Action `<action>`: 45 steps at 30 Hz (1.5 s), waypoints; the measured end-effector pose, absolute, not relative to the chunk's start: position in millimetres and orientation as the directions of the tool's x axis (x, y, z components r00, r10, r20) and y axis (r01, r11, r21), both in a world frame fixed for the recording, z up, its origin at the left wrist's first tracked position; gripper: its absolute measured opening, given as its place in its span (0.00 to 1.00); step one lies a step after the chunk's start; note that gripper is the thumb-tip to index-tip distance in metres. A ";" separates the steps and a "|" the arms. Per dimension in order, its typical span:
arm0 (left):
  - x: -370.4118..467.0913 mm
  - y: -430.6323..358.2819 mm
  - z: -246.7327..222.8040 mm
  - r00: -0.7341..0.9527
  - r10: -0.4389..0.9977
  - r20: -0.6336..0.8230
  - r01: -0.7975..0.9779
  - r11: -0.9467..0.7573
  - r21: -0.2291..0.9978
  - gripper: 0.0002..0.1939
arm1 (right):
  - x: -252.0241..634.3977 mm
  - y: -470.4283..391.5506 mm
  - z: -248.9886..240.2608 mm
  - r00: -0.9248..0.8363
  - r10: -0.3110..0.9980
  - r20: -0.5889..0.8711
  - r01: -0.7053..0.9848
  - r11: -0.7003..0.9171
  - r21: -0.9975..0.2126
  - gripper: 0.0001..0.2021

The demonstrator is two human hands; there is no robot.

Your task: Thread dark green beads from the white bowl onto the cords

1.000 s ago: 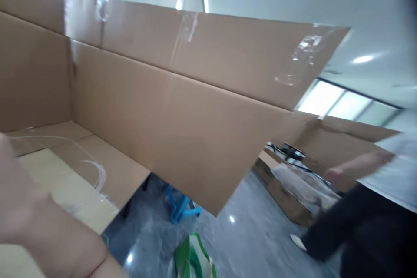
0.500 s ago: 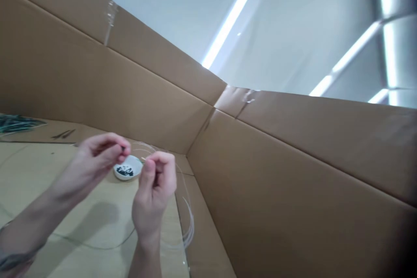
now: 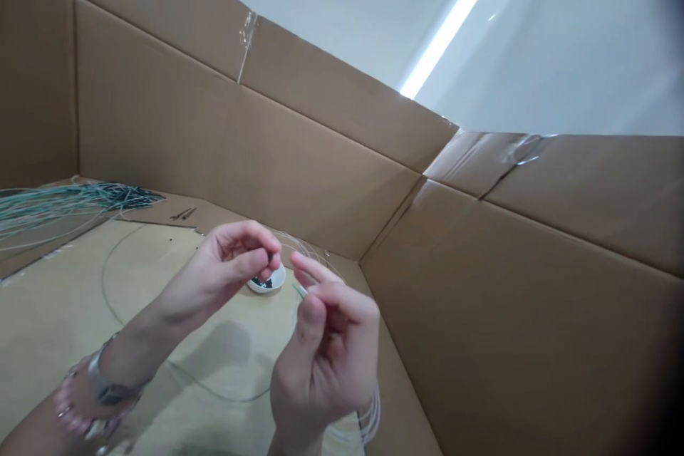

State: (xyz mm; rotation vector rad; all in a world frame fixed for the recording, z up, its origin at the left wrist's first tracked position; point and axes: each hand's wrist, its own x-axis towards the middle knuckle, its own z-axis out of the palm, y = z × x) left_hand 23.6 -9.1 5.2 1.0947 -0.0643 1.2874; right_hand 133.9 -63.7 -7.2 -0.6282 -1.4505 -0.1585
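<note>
My left hand [image 3: 235, 263] pinches a tiny black piece [image 3: 270, 256] between thumb and fingertips; its exact kind is too small to make out. My right hand [image 3: 331, 349] is closed on a thin green wire [image 3: 298, 291], whose end sticks out past the thumb and points toward the left hand. The two hands are close together but apart. A pale green strand [image 3: 229, 397] curves over the table below them. Just behind the fingertips stands a white bowl [image 3: 278, 278] holding many small black pieces, partly hidden by my left hand.
Cardboard walls [image 3: 320, 164] enclose the table [image 3: 69, 313] at the back and right. At the far left lies a bundle of green and white wires [image 3: 107, 196], with dark slim tools [image 3: 184, 214] beside it. Coiled clear strands [image 3: 371, 417] hang by the right edge.
The view has swung left, showing more of the wire bundle. My right hand has turned and come nearer, and the green wire end now shows clearly. Both hands keep their grip.
</note>
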 end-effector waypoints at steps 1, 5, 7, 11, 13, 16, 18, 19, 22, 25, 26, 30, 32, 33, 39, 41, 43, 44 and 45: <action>22.5 -9.5 5.0 0.340 0.722 0.602 -0.784 -0.136 0.606 0.02 | 132.4 -63.6 -7.4 0.133 0.276 0.952 0.453 0.837 -0.306 0.08; 20.6 -12.5 4.8 0.322 0.686 0.653 -0.790 -0.185 0.584 0.02 | 129.0 -62.9 -3.8 0.109 0.295 0.949 0.403 0.860 -0.314 0.09; 20.8 -13.7 4.9 0.317 0.676 0.666 -0.781 -0.213 0.587 0.03 | 129.0 -63.3 -1.2 0.123 0.280 0.952 0.400 0.864 -0.306 0.09; 22.9 -15.1 5.1 0.306 0.658 0.688 -0.756 -0.272 0.596 0.02 | 130.5 -65.3 1.9 0.114 0.256 0.960 0.443 0.852 -0.279 0.09; 24.2 -15.9 5.1 0.299 0.655 0.694 -0.751 -0.287 0.595 0.02 | 131.0 -65.8 2.5 0.085 0.263 0.961 0.453 0.849 -0.272 0.09; 25.2 -17.8 5.4 0.286 0.675 0.680 -0.741 -0.293 0.604 0.02 | 131.4 -65.7 2.5 0.057 0.290 0.955 0.441 0.851 -0.284 0.08; 25.2 -19.0 6.2 0.286 0.685 0.670 -0.733 -0.293 0.614 0.02 | 131.8 -65.6 2.3 0.052 0.317 0.947 0.431 0.848 -0.307 0.08; 25.1 -19.6 6.7 0.289 0.686 0.667 -0.730 -0.293 0.617 0.02 | 132.0 -65.5 2.3 0.047 0.326 0.944 0.431 0.846 -0.313 0.08; 25.1 -20.1 7.9 0.282 0.696 0.660 -0.725 -0.296 0.622 0.02 | 132.6 -64.8 2.8 0.033 0.320 0.947 0.452 0.840 -0.300 0.08; 25.4 -19.2 7.1 0.261 0.708 0.656 -0.715 -0.315 0.625 0.03 | 132.7 -63.3 3.9 0.027 0.302 0.953 0.466 0.839 -0.279 0.08; 25.3 -18.8 6.3 0.260 0.710 0.654 -0.707 -0.322 0.630 0.03 | 132.9 -62.8 4.2 0.026 0.300 0.954 0.469 0.839 -0.276 0.08; 21.4 -17.4 2.6 0.276 0.702 0.656 -0.649 -0.367 0.666 0.02 | 135.4 -61.5 6.2 0.009 0.293 0.956 0.496 0.829 -0.259 0.07; 17.9 -17.5 2.5 0.284 0.678 0.678 -0.606 -0.421 0.675 0.02 | 137.9 -62.1 7.9 -0.018 0.301 0.953 0.500 0.828 -0.253 0.06; 16.0 -17.9 3.0 0.283 0.668 0.688 -0.580 -0.453 0.678 0.02 | 139.4 -62.7 9.0 -0.034 0.314 0.949 0.502 0.827 -0.255 0.06; 10.2 -21.3 8.0 0.259 0.671 0.695 -0.463 -0.545 0.699 0.02 | 146.4 -67.1 14.7 -0.114 0.356 0.928 0.512 0.821 -0.252 0.06; 11.7 -21.5 7.2 0.255 0.682 0.686 -0.488 -0.522 0.700 0.01 | 147.2 -67.4 15.3 -0.107 0.339 0.935 0.488 0.837 -0.248 0.06; 14.5 -21.0 5.2 0.255 0.696 0.671 -0.521 -0.486 0.702 0.01 | 147.4 -67.0 15.0 -0.100 0.330 0.939 0.478 0.844 -0.246 0.07; 16.1 -20.6 4.0 0.259 0.702 0.663 -0.537 -0.467 0.703 0.01 | 147.3 -66.8 14.6 -0.099 0.326 0.940 0.480 0.843 -0.242 0.07; 17.6 -20.1 2.9 0.264 0.706 0.658 -0.553 -0.448 0.702 0.02 | 147.0 -66.5 14.1 -0.096 0.320 0.943 0.484 0.842 -0.236 0.07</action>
